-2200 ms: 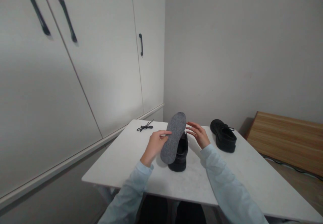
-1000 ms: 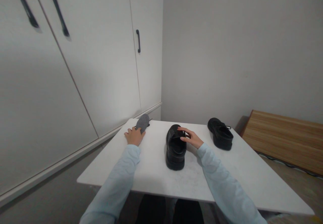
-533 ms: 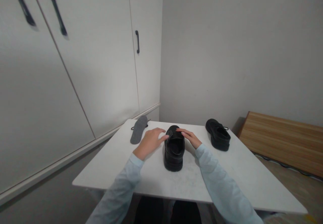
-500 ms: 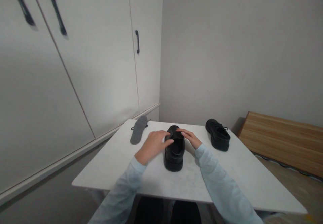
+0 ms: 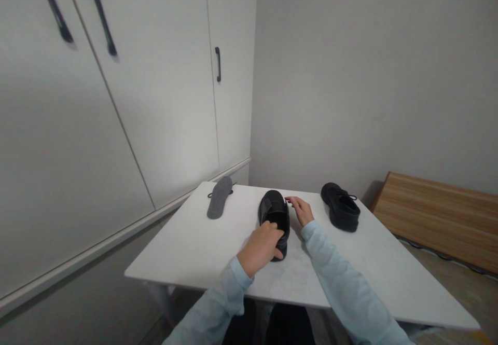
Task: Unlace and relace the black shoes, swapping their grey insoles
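Observation:
A black shoe (image 5: 271, 202) stands upright in the middle of the white table (image 5: 187, 246), toe pointing away from me. My left hand (image 5: 261, 246) grips its heel, with the fingers reaching into the opening and the thumb at the outside of the back. Beside the shoe's right edge is my right hand (image 5: 301, 211), fingers stretched toward the upper; whether the tips touch it I cannot tell. A second black shoe (image 5: 340, 207), laced, rests at the back right. At the back left lies a grey insole (image 5: 220, 198), with thin dark laces poking out from beneath.
White cupboard doors (image 5: 171, 101) with dark handles rise along the left. Behind the table is a plain wall (image 5: 369, 85). A wood-grain panel (image 5: 439, 220) stands to the right, past the table edge.
My left hand has gone from the upper back to the heel and closed on it. My right hand has shifted off the tongue to the shoe's right side. The view has turned slightly left.

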{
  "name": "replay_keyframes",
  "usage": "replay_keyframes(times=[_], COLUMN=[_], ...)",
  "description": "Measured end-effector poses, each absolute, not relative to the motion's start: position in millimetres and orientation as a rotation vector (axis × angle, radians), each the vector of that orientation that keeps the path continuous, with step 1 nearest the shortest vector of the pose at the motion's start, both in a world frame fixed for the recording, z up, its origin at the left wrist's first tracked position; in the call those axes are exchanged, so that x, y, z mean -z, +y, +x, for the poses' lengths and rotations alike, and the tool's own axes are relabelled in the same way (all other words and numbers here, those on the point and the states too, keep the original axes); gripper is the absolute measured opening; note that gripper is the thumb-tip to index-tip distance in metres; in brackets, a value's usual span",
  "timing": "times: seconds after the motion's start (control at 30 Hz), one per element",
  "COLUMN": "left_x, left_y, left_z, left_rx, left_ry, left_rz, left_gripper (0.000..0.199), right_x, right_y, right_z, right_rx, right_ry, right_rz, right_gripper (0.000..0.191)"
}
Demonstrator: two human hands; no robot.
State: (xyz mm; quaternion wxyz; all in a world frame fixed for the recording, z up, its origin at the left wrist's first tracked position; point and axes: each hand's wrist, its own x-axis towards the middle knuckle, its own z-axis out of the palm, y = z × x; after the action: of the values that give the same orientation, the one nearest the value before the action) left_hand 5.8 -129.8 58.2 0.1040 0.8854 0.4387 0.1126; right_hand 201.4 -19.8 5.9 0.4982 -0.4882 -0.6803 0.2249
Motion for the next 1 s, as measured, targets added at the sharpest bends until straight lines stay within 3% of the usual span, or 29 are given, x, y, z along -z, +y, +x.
replay_keyframes(times=[0.17,0.33,0.67,1.0], left_x=[-56.5,-58.2,-79.5,-95.7], left_y=[-134.6,-132.4,-98.7,-61.9], left_z=[9.7,5.8,-44.5,-112.5], left_rx=[-0.324,-0.399,-0.656,-0.751], left_ry=[1.364,1.348,1.354,1.718], left_rz=[2.653,2.644,2.493,2.393], left_gripper=[0.030,0.026,0.018,0.027], right_x=[3.5,3.9,7.3,9.9], right_y=[-13.7,-15.6,-13.5,-11.3], right_z=[206.8,207.1,207.4,209.0], right_rx=[-0.021,0.247,0.375,0.398], right_ry=[-1.917,-2.070,-2.103,-2.123], right_rz=[-1.291,-1.311,-1.363,-1.410], right_gripper=[0.045,0.040,0.036,0.035])
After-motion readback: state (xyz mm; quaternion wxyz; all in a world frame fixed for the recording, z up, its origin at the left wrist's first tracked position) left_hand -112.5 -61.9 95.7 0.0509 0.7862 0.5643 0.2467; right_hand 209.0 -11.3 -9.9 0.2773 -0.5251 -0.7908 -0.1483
